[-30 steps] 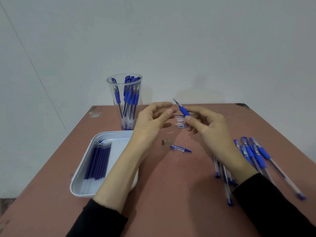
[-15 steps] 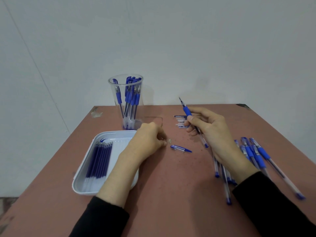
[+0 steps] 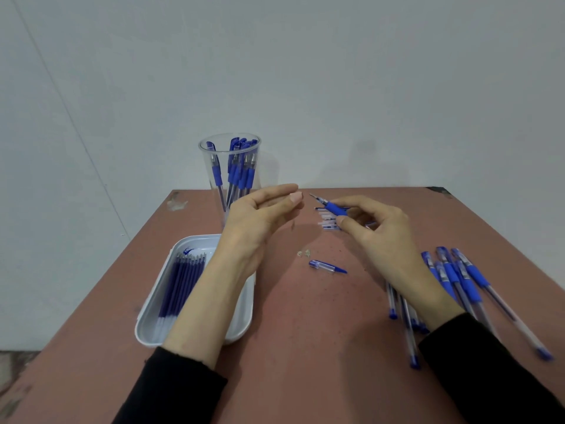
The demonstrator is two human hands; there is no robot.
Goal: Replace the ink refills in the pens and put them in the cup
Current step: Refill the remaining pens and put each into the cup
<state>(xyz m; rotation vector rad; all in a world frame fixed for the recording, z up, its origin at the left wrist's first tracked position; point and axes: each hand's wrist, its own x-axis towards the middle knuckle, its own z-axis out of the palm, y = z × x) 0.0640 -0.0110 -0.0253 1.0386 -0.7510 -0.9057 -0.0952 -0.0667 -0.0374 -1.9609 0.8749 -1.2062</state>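
Observation:
My right hand [image 3: 382,240] grips a blue-grip pen [image 3: 334,208] above the table, its bare refill point aimed up and left. My left hand [image 3: 260,218] is raised just left of that point, thumb and forefinger tips pinched together on what looks like the small pen tip; the piece itself is barely visible. A clear cup [image 3: 208,179] holding several blue pens stands at the back. A white tray [image 3: 244,316] on the left holds several new refills [image 3: 180,286]. A loose pen cap [image 3: 327,267] lies mid-table.
Several capped pens [image 3: 464,286] lie spread under and right of my right wrist. A small pile of used refills [image 3: 327,224] lies behind my right hand. Tiny pale bits [image 3: 303,254] lie near the cap. The brown table [image 3: 305,347] backs onto a white wall.
My left hand dipped to the table by the small parts, then rose again, pinched, toward the pen's point. My right hand lowered the pen's point toward the left hand.

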